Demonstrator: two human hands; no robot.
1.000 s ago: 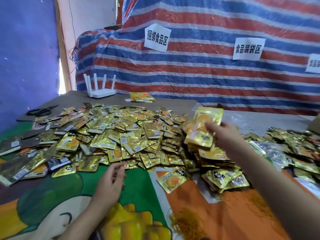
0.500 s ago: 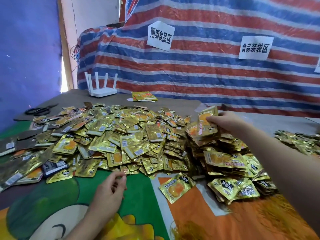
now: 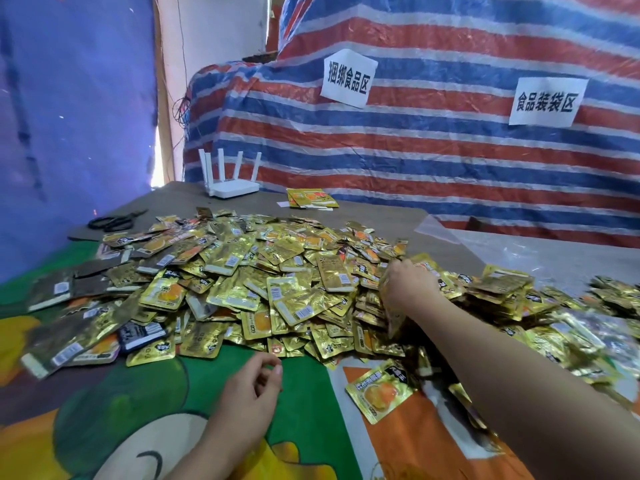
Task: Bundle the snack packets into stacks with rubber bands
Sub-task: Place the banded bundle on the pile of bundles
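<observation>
Our right hand [image 3: 410, 284] has dropped its stack onto the packets [image 3: 242, 271], fingers buried, grip unclear; left hand [image 3: 247, 393] loosely curled, holding nothing. Gathering next.

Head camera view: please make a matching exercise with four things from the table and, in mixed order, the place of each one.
Things:
1. scissors
2. router
3. single packet
4. right hand

Places:
A. alone on the orange cloth, near edge of the pile
B. far left, on the grey board
C. down in the packet pile
D. at the back, before the striped tarp

Pairs: 1-B, 2-D, 3-A, 4-C
</observation>
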